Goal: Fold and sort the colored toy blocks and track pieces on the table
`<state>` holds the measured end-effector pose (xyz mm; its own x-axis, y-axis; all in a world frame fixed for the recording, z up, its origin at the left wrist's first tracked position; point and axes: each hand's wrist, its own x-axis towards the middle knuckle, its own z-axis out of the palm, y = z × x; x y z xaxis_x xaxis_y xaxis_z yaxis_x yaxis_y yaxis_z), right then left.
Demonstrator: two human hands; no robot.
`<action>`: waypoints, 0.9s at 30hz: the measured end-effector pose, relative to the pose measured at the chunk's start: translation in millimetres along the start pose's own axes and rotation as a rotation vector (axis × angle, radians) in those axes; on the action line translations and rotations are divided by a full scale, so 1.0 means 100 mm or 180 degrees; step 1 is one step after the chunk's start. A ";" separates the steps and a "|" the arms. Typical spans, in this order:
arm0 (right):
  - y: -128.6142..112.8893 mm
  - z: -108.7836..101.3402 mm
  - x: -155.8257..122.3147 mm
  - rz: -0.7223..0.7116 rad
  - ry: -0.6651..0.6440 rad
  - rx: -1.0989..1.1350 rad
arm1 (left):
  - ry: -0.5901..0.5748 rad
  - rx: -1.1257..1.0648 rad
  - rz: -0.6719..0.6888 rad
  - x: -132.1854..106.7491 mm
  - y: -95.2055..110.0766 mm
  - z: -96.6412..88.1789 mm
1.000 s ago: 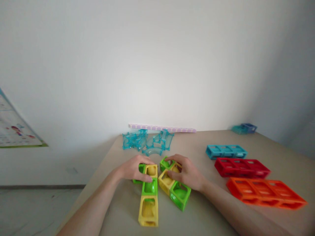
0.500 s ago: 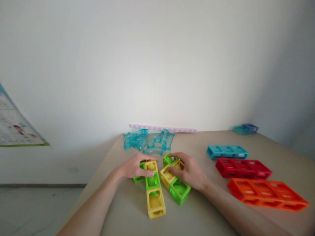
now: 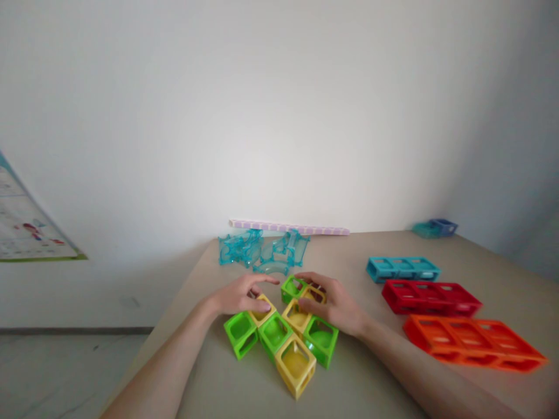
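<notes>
The green and yellow cubes (image 3: 283, 334) sat clustered on the table (image 3: 371, 378), near its left edge. The left hand (image 3: 238, 297) and right hand (image 3: 334, 302) lay loosely spread over the far cubes, seemingly steadying them rather than gripping. Blue track pieces (image 3: 262, 251) crowded behind; bare table lay in front.

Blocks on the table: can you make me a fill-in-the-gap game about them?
The cube nearest the camera is ____.
Between the blue frame and the orange frame lies a ____ one.
The left hand and the right hand touch cubes that are yellow or ____.
Missing words: yellow, red, green.
</notes>
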<state>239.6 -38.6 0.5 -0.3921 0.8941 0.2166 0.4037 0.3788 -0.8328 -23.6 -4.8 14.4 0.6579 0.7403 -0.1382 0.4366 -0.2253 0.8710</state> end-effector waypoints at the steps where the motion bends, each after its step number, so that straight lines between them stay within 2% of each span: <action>1: 0.00 0.01 0.00 0.0000 -0.0020 0.0029 | -0.0023 -0.0052 0.0024 0.00 0.00 0.01; 13: -0.01 0.03 0.00 -0.0002 -0.0039 0.0048 | 0.0073 -0.0235 0.0189 0.05 -0.03 0.04; 23: -0.08 0.03 -0.06 -0.0159 -0.0601 0.0475 | 0.0031 -0.0198 0.0067 0.06 -0.06 -0.03; 27: -0.09 0.01 -0.07 -0.0134 -0.0746 0.0630 | -0.0220 -0.0303 -0.0087 -0.01 -0.04 -0.09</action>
<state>237.8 -48.1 6.2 -0.5943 0.7904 0.1486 0.2233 0.3397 -0.9137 -31.9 1.5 15.2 0.6886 0.6992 -0.1920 0.3969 -0.1419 0.9068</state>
